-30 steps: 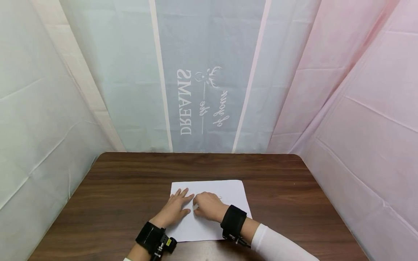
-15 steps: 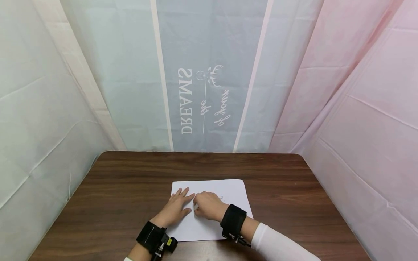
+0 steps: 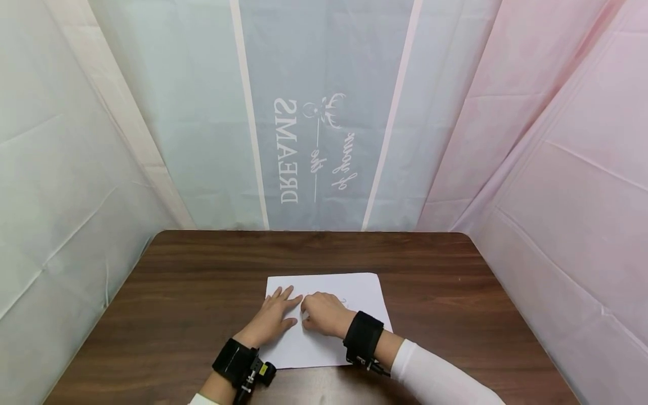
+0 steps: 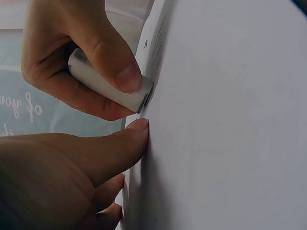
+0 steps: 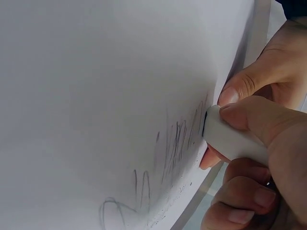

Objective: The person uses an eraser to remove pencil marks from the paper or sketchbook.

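A white sheet of paper [image 3: 324,351] lies on the dark wooden table. My left hand [image 3: 273,316] rests on its left part, fingers spread. My right hand [image 3: 328,313] pinches a white block eraser [image 5: 235,139] between thumb and fingers, its end against the paper. Pencil scribbles [image 5: 177,141] run along the sheet beside the eraser in the right wrist view, some of them faint, with small dark crumbs near them. In the left wrist view the left thumb [image 4: 129,141] lies on the paper just below the eraser's end. From the head view the eraser is hidden by the right hand.
The brown table [image 3: 202,259] stretches out around the paper on all sides. Behind it hangs a pale blue curtain [image 3: 324,62] with white lettering, and light cloth drapes [image 3: 572,185] flank both sides. Black straps with cameras [image 3: 235,363] sit on the wrists.
Table and hands appear slightly higher in the head view. The right hand stays bent over the same part of the sheet, and the left hand keeps its place on the paper.
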